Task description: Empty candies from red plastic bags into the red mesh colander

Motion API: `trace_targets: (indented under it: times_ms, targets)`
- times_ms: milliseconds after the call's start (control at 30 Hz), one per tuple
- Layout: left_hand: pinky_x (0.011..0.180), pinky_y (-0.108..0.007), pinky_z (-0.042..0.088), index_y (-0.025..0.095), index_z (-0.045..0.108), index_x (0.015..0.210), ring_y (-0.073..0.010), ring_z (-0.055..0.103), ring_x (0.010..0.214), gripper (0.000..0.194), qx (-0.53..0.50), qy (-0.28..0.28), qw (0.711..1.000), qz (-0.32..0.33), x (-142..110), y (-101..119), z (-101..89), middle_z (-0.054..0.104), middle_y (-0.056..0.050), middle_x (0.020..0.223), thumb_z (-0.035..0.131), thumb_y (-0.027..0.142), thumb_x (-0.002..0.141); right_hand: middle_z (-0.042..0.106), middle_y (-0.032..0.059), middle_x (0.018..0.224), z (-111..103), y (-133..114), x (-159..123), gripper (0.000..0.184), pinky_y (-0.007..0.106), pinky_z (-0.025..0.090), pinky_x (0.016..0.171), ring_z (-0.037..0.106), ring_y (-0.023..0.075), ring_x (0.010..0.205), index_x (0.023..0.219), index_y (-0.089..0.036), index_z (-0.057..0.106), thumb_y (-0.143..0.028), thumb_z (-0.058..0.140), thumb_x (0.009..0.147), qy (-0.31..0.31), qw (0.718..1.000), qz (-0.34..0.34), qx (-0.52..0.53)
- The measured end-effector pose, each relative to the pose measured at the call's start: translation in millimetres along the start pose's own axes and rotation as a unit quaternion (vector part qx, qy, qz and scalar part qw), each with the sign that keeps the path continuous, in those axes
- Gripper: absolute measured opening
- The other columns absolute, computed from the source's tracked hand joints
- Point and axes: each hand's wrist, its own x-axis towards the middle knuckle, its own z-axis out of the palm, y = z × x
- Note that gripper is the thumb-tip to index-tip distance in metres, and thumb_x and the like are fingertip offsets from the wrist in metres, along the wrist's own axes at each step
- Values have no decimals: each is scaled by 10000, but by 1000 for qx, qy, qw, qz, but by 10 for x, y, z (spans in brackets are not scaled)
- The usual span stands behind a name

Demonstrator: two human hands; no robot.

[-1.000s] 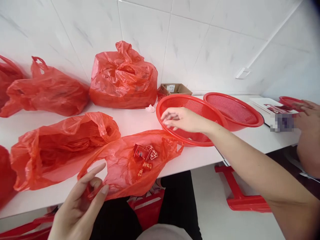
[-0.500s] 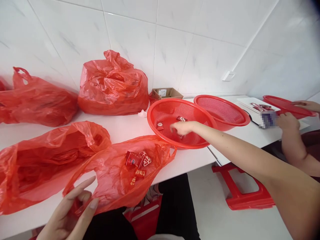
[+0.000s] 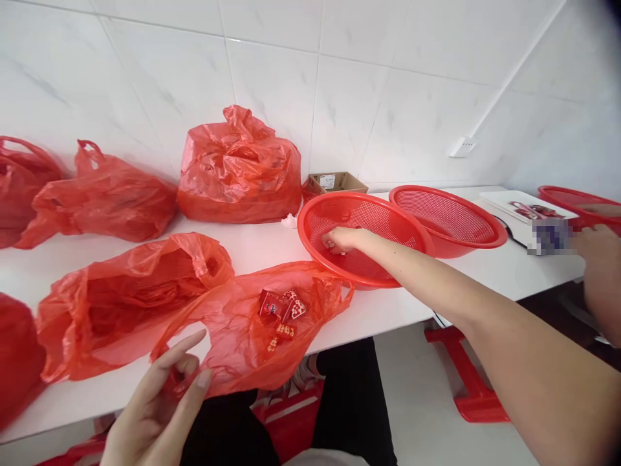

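My left hand (image 3: 155, 408) is at the table's front edge, thumb and fingers pinching the edge of a flat red plastic bag (image 3: 237, 343). Several small red wrapped candies (image 3: 281, 309) lie on that bag. My right arm reaches across to a red mesh basket (image 3: 310, 223). My right hand (image 3: 340, 241) is down inside it near the left wall, fingers curled under. What the fingers close on is hidden.
A second red basket (image 3: 451, 217) sits behind the first, and a third one (image 3: 572, 197) is at the far right beside another person's hand (image 3: 599, 265). Filled red bags (image 3: 240, 168) line the tiled wall, and another bag (image 3: 126, 298) lies nearer. Small cardboard box (image 3: 336, 182). Red stool (image 3: 466, 382) below.
My right hand dropped from above the basket's rim down into the basket and curled its fingers. My left hand kept its pinch on the bag.
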Motion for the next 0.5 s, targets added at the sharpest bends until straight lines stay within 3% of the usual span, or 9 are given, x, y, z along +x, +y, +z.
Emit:
trace_targets:
  times_ms: [167,233,300,400,500]
  targets:
    - [764,-201,436,288,621,1242,-135,517,797,575,-17,3,1000,-17,-19,29,27,518,28,812,705,568,746,661,48,875,-293,32,-313,204,255,427,625,594,147,719,1000,-177,634,-156,627,797,10,999,-7,29]
    - [777,-192,425,296,626,1240,-128,506,796,557,-21,-3,1000,-8,2,-6,27,514,33,808,709,552,751,662,35,924,-433,-76,-558,234,235,441,618,594,122,704,1084,-197,596,-222,587,852,31,993,-56,96]
    - [789,-185,423,306,629,1237,-126,505,801,561,-29,-11,1000,0,41,-52,35,518,36,818,730,536,736,660,25,969,-496,-287,-804,239,230,466,628,604,114,712,1108,-216,571,-286,580,880,33,967,-154,203]
    - [833,-185,423,325,613,1248,-130,514,846,560,-41,-29,999,-8,89,-71,82,526,38,863,746,506,735,648,19,1100,-361,-748,-1032,193,238,506,688,626,124,822,1050,-224,603,-272,617,863,-43,914,-290,281]
    - [840,-175,422,338,612,1238,-122,502,834,532,-43,-28,999,-3,83,-14,135,534,42,879,741,498,747,654,-2,1095,-87,-1186,-1040,130,271,508,825,617,142,918,959,-235,674,-212,660,832,-47,915,-337,218]
